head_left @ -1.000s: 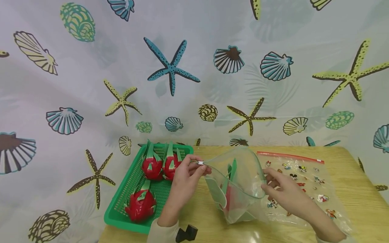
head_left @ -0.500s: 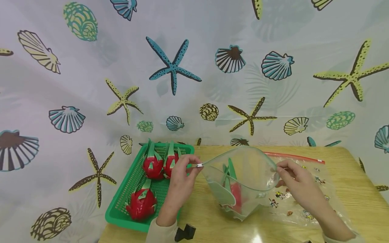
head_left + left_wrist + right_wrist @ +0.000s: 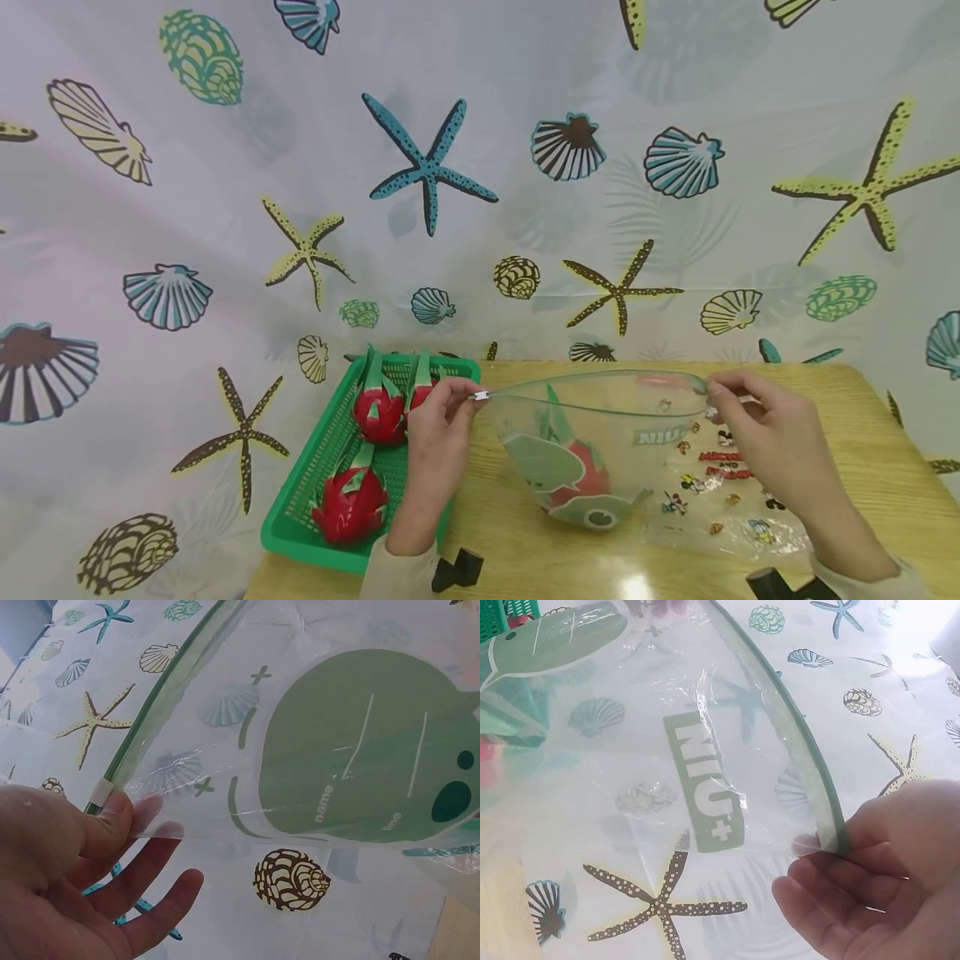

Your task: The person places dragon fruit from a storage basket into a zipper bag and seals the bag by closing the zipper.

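- Clear zip bag (image 3: pixel 600 450) held up over the tabletop (image 3: pixel 862 433), stretched between both hands; its bottom sags to or just above the wood, contact not clear.
- Left hand (image 3: pixel 438 417) pinches the bag's left end at the white slider (image 3: pixel 481 396); in the left wrist view thumb on the film, other fingers (image 3: pixel 161 896) loosely spread behind it.
- Right hand (image 3: pixel 757 421) pinches the right end of the green zip strip (image 3: pixel 795 765) between thumb and fingers.
- Long axis of the bag mouth runs left-right, roughly level, parallel to the tabletop's far edge; mouth faces up, slightly open.
- Print on bag: green block "NIU+" (image 3: pixel 705 791); green blob label (image 3: pixel 367 750) with "name" and "line" beside blank lines.
- Inside the bag: one red dragon fruit (image 3: pixel 581 479) with green scales, low in the sag.
- Green mesh basket (image 3: pixel 315 467) at the tabletop's left edge, just left of the left hand, holds three more dragon fruits (image 3: pixel 348 504).
- Second flat bag (image 3: pixel 742 500) with cartoon stickers lies under the right hand; red lettering on it is too small to read.
- Open wood right of the flat bag and in front of the held bag.
- Seashell-print curtain (image 3: pixel 450 167) closes the back and sides.
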Motion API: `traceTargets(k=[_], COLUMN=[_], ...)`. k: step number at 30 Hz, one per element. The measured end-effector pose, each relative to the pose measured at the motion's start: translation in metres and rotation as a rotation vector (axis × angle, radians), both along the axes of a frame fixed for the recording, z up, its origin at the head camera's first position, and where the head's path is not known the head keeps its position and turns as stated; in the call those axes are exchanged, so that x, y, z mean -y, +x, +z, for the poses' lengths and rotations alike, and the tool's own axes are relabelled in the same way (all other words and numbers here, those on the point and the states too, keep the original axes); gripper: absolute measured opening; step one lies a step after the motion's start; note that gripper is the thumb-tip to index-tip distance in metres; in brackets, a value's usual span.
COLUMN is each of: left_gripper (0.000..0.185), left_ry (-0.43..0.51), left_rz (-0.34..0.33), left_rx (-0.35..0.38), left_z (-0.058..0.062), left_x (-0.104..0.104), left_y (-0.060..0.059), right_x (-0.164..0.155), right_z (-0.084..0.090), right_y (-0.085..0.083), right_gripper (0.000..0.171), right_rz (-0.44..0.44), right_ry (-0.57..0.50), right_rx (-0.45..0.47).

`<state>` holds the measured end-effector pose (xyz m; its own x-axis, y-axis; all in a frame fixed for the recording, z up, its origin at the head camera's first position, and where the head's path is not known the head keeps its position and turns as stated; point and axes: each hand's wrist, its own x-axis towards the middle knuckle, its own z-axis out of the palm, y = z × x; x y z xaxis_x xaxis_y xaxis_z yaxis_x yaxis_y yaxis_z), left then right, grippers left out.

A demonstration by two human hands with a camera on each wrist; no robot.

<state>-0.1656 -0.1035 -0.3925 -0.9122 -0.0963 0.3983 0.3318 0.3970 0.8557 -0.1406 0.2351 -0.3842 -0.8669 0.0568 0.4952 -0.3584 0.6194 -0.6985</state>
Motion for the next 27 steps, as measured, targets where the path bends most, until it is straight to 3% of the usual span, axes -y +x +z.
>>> traceTargets(k=[7,18,27], left_gripper=[0.010,0.012,0.021], left_ry=[0.070,0.092,0.114], left_rz=[-0.004,-0.012,-0.087], left_rx=[0.012,0.061,0.085], left_z=[0.002,-0.007,-0.011], left_x=[0.000,0.002,0.002], left_y=[-0.001,-0.002,-0.001], right_x=[-0.001,0.003,0.014], right_z=[0.006,0.001,-0.002], right_y=[-0.001,-0.001,-0.002], right_gripper=[0.018,0.018,0.022], right_rz=[0.015,0.203,0.243], right_ry=[-0.068,-0.194,-0.269], right_rx=[0.045,0.133,0.229])
